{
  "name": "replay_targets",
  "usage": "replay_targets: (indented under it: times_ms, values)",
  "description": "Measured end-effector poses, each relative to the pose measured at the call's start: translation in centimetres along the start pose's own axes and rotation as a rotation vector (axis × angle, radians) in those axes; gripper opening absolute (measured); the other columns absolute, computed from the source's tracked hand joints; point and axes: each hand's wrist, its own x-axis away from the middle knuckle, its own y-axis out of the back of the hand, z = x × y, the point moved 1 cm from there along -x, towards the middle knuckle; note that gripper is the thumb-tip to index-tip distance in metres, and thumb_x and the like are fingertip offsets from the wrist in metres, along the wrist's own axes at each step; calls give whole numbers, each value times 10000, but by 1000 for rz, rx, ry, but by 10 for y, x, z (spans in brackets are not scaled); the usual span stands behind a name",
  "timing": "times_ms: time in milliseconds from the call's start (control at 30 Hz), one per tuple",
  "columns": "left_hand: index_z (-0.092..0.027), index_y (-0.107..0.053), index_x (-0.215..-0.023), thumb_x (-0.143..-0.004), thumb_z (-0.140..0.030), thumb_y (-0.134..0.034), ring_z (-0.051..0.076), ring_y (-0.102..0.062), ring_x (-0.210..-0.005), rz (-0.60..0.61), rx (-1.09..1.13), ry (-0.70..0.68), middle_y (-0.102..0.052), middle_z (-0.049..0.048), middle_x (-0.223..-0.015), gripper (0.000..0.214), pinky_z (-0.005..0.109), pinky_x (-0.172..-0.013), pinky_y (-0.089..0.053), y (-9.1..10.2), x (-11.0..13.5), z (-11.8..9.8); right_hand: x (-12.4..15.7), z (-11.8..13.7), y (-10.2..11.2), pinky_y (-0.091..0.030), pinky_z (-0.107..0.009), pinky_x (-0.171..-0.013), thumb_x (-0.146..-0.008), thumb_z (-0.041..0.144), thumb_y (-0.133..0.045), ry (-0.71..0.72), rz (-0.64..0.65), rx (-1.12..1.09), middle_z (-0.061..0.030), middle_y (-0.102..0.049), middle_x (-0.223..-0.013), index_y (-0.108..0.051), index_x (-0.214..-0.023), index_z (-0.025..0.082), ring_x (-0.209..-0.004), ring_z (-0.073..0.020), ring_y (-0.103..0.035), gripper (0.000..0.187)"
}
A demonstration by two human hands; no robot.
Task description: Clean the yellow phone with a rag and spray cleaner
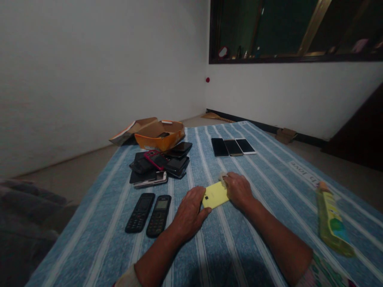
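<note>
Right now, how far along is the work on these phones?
Looks done: three smartphones in a row, two keypad phones side by side. In hand: left hand steadies the yellow phone; right hand presses a cloth on it. Probably left: the pile.

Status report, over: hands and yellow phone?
Left hand holds yellow phone, flat on striped sheet. Right hand presses pale wad on its far corner. Keypad phones lie apart, left.

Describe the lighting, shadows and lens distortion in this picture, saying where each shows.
Head view: the light is dim and even, with murky dark corners; the yellow phone between the left hand and right hand is the brightest thing; a soft shadow lies on the striped cloth under the forearms; the wide lens slants the window frame and the wall edges.
</note>
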Motion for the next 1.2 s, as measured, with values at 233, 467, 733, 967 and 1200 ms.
replay_targets:
  times_ms: [233, 467, 733, 967, 1200]
  values:
    - [-186, -517, -1273, -782, -252, -623, 330, -550, -1196, -11, 47, 53, -612, 141, -1263, 506, 546, -1031, -441, -2, 1, 4, 13, 18, -2, -320, -325, -746, -946, 120, -509, 66, -40, 22, -96, -660, -1009, -710, -972, 167, -937, -219, -564, 208]
    - [-178, -442, -1418, -770, -276, -674, 343, -530, -1250, -46, 68, 107, -582, 159, -1357, 695, 555, -1046, -437, -7, 3, 13, 12, 31, -1, -319, -332, -765, -941, 137, -540, 186, -22, -22, -85, -657, -1022, -697, -997, 180, -968, -219, -556, 172]
    - [-181, -468, -1411, -704, -222, -726, 351, -544, -1229, -79, 118, 142, -599, 156, -1332, 753, 559, -1031, -451, -7, 0, 12, 11, 12, 0, -315, -327, -738, -937, 114, -516, 33, -30, 7, -97, -650, -990, -705, -976, 177, -946, -217, -564, 203]
    - [-184, -458, -1414, -683, -192, -730, 334, -555, -1214, -97, 155, 183, -603, 132, -1313, 780, 532, -1036, -457, -5, -1, 7, 17, 32, -3, -322, -331, -782, -922, 125, -541, 212, -43, -69, -87, -655, -1050, -696, -1016, 182, -1001, -227, -552, 190]
    - [-167, -444, -1410, -684, -160, -714, 331, -560, -1193, -99, 140, 160, -601, 141, -1278, 775, 538, -1030, -462, -8, -2, 8, 3, -7, -1, -318, -321, -746, -929, 79, -493, -38, -41, -11, -82, -659, -986, -709, -986, 179, -924, -209, -568, 245]
